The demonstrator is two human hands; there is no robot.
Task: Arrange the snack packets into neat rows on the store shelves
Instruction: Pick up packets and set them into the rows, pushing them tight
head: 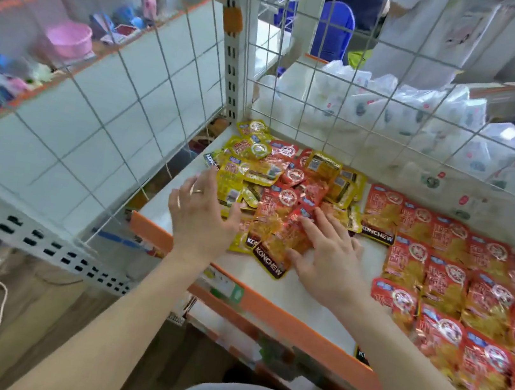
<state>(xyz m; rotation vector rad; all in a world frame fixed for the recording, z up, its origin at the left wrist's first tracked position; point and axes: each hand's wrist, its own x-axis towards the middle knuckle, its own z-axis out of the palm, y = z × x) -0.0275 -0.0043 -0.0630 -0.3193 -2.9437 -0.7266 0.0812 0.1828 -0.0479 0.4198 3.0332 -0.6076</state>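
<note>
**Red and yellow packets heaped on a white shelf**

White board forms the shelf (309,306), with an orange strip (281,318) along its front edge. A wire grid (379,89) closes the back and the left side, fixed at the corner to a slotted metal post (231,67). Behind the back grid lie white bags (395,112) with small printed marks. Off to the left, other shelves carry blurred goods, among them a pink basin (69,39).

Both bare forearms reach in from below. The left hand (203,210) is palm down at the left edge of the pile (283,188), fingers spread wide and a ring (197,191) on one of them. Blur hides whether it presses on the yellow packets under it. The right hand (330,256) lies flat on red packets at the pile's near edge, fingers spread and straight, gripping nothing.

The pile fills the back left corner of the shelf, a jumble of glossy yellow and red packets overlapping at all angles, some face down. Several show a dark band reading KONCHEW. To the right, just beside the pile, red packets lie in tidy rows (468,293), overlapping like tiles and running to the right edge of view.
</note>
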